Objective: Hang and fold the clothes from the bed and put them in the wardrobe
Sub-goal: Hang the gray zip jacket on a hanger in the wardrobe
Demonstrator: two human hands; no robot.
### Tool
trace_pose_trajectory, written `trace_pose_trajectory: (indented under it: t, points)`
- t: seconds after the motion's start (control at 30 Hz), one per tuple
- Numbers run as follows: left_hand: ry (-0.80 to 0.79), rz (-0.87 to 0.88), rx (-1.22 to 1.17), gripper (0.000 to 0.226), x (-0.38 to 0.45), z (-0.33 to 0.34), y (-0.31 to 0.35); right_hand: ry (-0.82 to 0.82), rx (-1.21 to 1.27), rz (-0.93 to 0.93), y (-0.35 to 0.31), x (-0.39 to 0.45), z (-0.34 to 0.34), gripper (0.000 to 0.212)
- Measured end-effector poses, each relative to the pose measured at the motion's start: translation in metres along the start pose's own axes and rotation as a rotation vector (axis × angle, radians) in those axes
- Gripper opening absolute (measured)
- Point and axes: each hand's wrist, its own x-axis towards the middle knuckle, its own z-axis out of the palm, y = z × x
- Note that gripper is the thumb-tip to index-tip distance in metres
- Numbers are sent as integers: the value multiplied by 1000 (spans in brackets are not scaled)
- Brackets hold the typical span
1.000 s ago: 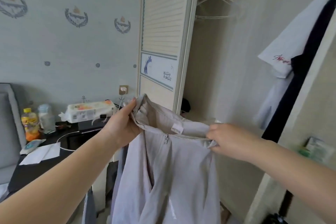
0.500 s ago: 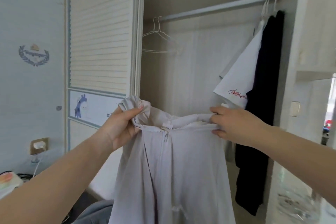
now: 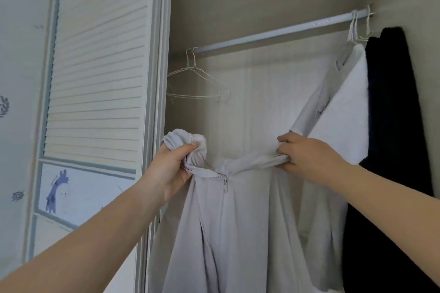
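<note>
Two bare hands held a pale grey zip-up garment up before the open wardrobe. The left hand clutched bunched fabric; the right hand pinched the collar. Empty wire hangers hung on the rail above.

Both bare forearms are extended forward and upward. The left hand is closed around a bunched fold of the grey zip-up garment, thumb on top. The right hand is curled around the garment's collar edge, knuckles turned upward.
</note>
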Motion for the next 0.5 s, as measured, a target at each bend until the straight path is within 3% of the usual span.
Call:
trace_pose_trajectory:
  t: [0.13,0.27,0.37,0.5]
  points:
    - [39,40,91,37,66,-6,-6,31,68,-7,13,68,38,29]
    - [94,0,304,41,125,-13,1,-76,160,-89,23,136,62,15]
    - [95,-46,611,44,162,-18,14,-154,221,-155,21,181,72,23]
    - [19,9,1100,26,198,-13,38,-130,385,-179,12,231,77,16]
